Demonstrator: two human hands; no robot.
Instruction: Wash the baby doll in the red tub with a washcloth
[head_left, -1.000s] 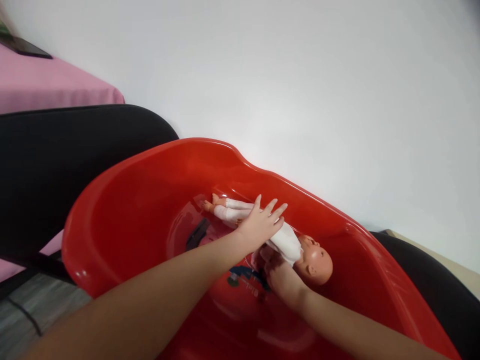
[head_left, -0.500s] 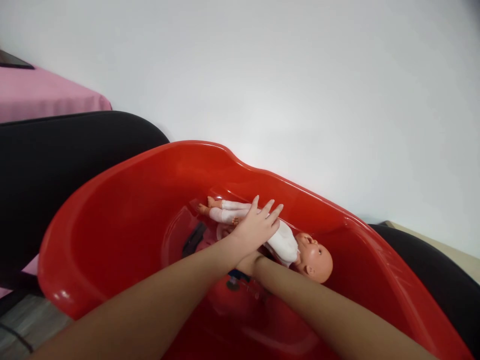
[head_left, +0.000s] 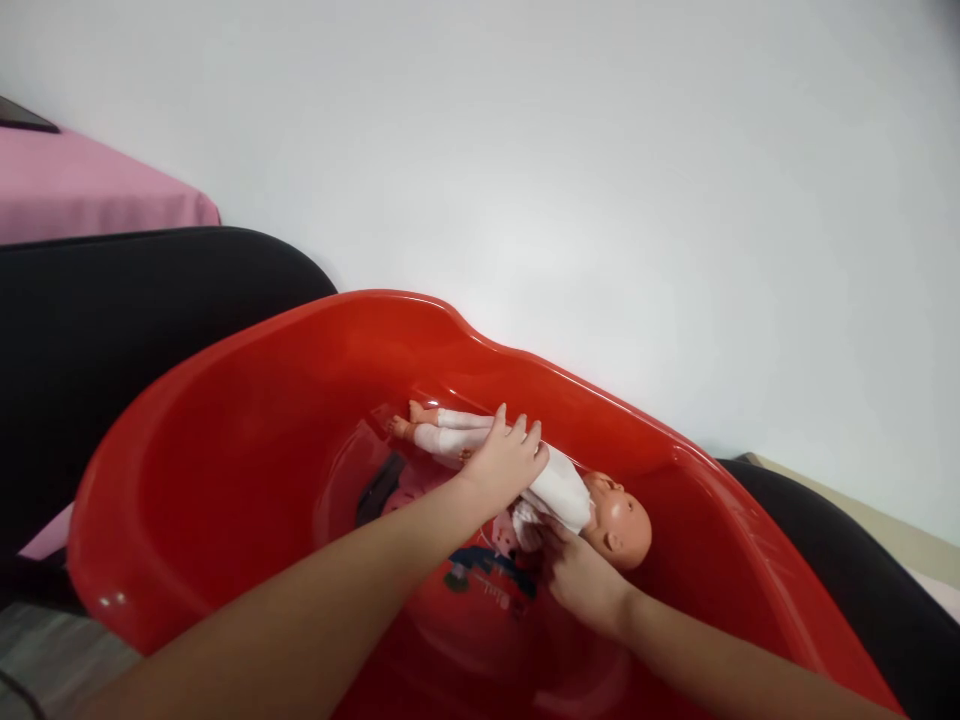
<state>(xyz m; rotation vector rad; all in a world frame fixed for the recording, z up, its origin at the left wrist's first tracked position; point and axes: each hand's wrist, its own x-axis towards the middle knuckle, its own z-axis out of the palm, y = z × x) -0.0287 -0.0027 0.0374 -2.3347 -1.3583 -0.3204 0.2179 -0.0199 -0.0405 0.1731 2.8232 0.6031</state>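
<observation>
A baby doll (head_left: 566, 490) in white clothes lies on its back inside a red baby bathtub (head_left: 225, 450), head to the right and bare feet to the left. Across the doll's middle lies my left hand (head_left: 504, 462), its fingers apart and resting on the white clothing. My right hand (head_left: 581, 575) is at the doll's near side, fingers closed on a bunched piece of white cloth (head_left: 529, 525). Whether this cloth is a sleeve or another part of the doll's clothing, I cannot tell. The doll's near arm is mostly hidden.
A printed cartoon picture (head_left: 487, 575) shows on the tub floor. Black padded surfaces (head_left: 150, 300) stand left and right of the tub. At the far left is a pink-covered table (head_left: 105, 180) with a dark flat object on it. A white wall (head_left: 525, 180) rises behind.
My right hand has come out from under my left wrist, moved right, and now pinches white cloth. My left hand stays on the doll, its fingers less spread. The view has shifted slightly.
</observation>
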